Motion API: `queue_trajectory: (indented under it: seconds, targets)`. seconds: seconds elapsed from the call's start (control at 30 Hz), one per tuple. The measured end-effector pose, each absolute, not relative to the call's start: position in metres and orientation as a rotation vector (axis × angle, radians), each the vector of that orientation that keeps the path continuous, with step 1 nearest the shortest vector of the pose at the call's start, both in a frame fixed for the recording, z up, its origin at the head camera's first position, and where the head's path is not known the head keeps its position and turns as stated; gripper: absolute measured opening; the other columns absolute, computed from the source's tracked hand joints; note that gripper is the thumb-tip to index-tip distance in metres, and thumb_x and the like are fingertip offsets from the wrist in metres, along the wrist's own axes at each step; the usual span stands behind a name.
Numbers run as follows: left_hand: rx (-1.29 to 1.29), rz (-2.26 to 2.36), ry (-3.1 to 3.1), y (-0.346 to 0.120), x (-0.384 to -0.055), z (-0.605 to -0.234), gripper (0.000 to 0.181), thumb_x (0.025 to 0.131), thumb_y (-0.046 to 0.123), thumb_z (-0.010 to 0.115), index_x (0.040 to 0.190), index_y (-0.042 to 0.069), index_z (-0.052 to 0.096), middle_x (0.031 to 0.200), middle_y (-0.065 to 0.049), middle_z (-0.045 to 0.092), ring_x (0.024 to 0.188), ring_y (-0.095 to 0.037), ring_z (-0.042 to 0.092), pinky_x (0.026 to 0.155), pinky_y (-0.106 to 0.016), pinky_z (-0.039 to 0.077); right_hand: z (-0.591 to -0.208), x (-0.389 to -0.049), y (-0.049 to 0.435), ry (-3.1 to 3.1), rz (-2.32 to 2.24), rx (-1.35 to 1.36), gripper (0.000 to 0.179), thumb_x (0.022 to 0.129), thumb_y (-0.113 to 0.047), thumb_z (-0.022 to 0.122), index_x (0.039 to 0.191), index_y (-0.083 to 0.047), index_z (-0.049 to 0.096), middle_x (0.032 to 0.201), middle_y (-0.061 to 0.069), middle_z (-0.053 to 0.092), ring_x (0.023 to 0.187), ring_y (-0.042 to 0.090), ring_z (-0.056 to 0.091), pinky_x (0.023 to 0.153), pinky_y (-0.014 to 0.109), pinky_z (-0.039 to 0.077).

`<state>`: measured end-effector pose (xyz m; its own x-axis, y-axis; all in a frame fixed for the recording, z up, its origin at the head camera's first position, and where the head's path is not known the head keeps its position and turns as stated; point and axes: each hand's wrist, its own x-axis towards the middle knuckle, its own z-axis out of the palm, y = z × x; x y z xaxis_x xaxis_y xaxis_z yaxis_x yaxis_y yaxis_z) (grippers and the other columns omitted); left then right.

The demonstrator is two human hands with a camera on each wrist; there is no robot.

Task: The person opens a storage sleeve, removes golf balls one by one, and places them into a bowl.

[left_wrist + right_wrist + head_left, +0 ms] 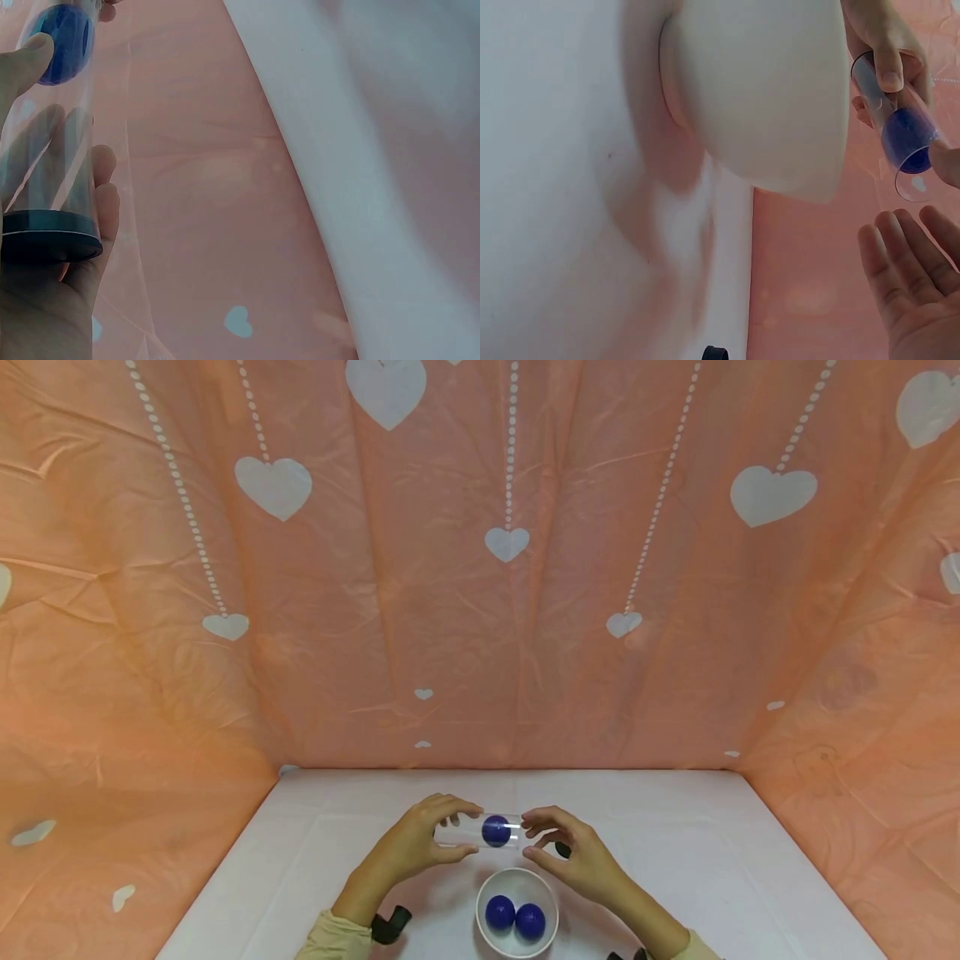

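My left hand (pixel 420 835) grips a clear tube (pixel 467 835) held sideways above the table, thumb on the near side and fingers on the far side. Inside the tube, toward its open right end, is a blue ball (pixel 496 831). A black cap (pixel 51 238) closes the tube's other end in the left wrist view. Facing the open end, my right hand (pixel 577 852) holds nothing; its fingers are loosely bent, and the right wrist view shows its bare palm. Just below the tube stands a white bowl (pixel 482 930) with two blue balls (pixel 515 917) in it.
A small black piece (pixel 562 850) shows on the table beside my right hand, partly hidden by it. The white table (pixel 675 827) meets orange cloth walls (pixel 450 635) with white hearts at the back and sides. A black wrist mount (pixel 392 925) sits by the left sleeve.
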<state>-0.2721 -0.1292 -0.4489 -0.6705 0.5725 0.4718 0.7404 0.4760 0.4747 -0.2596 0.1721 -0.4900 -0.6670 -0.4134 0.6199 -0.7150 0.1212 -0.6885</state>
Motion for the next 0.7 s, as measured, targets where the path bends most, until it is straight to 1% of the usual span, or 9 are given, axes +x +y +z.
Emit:
queue_trajectory:
  seconds: [0.17, 0.27, 0.33, 0.43, 0.53, 0.6, 0.7]
  targets:
    - [-1.124, -0.975, -2.48, -0.1291, -0.272, -0.4487, 0.05, 0.088, 0.027, 0.092, 0.134, 0.02, 0.072, 0.12, 0.003, 0.075, 0.098, -0.017, 0.066, 0.085, -0.039, 0.062, -0.4902, -0.2601, 0.1697, -2.107, 1.609, 1.117, 0.039, 0.094, 0.001, 0.081, 0.13, -0.001, 0.066, 0.12, 0.021, 0.072, 0.102, 0.036, 0.072, 0.084, 0.035, 0.064]
    - [-1.124, -0.973, -2.476, -0.1291, -0.2723, -0.4491, 0.05, 0.088, 0.027, 0.092, 0.134, 0.021, 0.073, 0.12, 0.005, 0.075, 0.098, -0.015, 0.065, 0.085, -0.039, 0.061, -0.4906, -0.2602, 0.1686, -2.107, 1.625, 1.112, 0.039, 0.094, 0.001, 0.081, 0.13, 0.002, 0.065, 0.119, 0.018, 0.072, 0.102, 0.036, 0.072, 0.084, 0.033, 0.063]
    - [-1.128, -0.972, -2.468, -0.1291, -0.2725, -0.4493, 0.05, 0.088, 0.026, 0.093, 0.133, 0.018, 0.073, 0.119, 0.005, 0.075, 0.098, -0.015, 0.065, 0.084, -0.04, 0.062, -0.4906, -0.2604, 0.168, -2.106, 1.633, 1.111, 0.04, 0.094, 0.001, 0.08, 0.131, 0.003, 0.065, 0.119, 0.017, 0.073, 0.102, 0.034, 0.072, 0.084, 0.033, 0.063]
    - [-1.139, -0.964, -2.453, -0.129, -0.2733, -0.4498, 0.05, 0.087, 0.024, 0.093, 0.132, 0.016, 0.073, 0.119, 0.003, 0.075, 0.097, -0.016, 0.066, 0.084, -0.039, 0.061, -0.4908, -0.2607, 0.1677, -2.107, 1.638, 1.106, 0.041, 0.094, 0.001, 0.081, 0.131, 0.0, 0.065, 0.119, 0.016, 0.073, 0.103, 0.026, 0.073, 0.084, 0.032, 0.063]
    - [-1.144, -0.959, -2.451, -0.1291, -0.2734, -0.4501, 0.05, 0.087, 0.024, 0.093, 0.132, 0.017, 0.073, 0.119, 0.0, 0.076, 0.097, -0.018, 0.066, 0.084, -0.039, 0.061, -0.4912, -0.261, 0.1678, -2.111, 1.641, 1.1, 0.042, 0.093, 0.001, 0.082, 0.132, -0.001, 0.066, 0.118, 0.016, 0.074, 0.105, 0.018, 0.072, 0.084, 0.031, 0.063]
    - [-1.147, -0.963, -2.456, -0.1292, -0.2731, -0.4502, 0.05, 0.087, 0.024, 0.093, 0.133, 0.017, 0.073, 0.119, -0.003, 0.076, 0.097, -0.019, 0.067, 0.084, -0.04, 0.062, -0.4914, -0.2611, 0.1679, -2.115, 1.643, 1.1, 0.042, 0.093, 0.001, 0.082, 0.132, -0.001, 0.065, 0.118, 0.016, 0.074, 0.106, 0.015, 0.071, 0.084, 0.031, 0.063]
    - [-1.133, -0.967, -2.475, -0.1296, -0.273, -0.4501, 0.049, 0.088, 0.027, 0.092, 0.133, 0.018, 0.073, 0.12, 0.0, 0.075, 0.097, -0.019, 0.066, 0.085, -0.041, 0.061, -0.4916, -0.2612, 0.1682, -2.122, 1.644, 1.096, 0.043, 0.093, 0.001, 0.082, 0.132, -0.002, 0.065, 0.117, 0.015, 0.074, 0.106, 0.014, 0.071, 0.084, 0.031, 0.063]
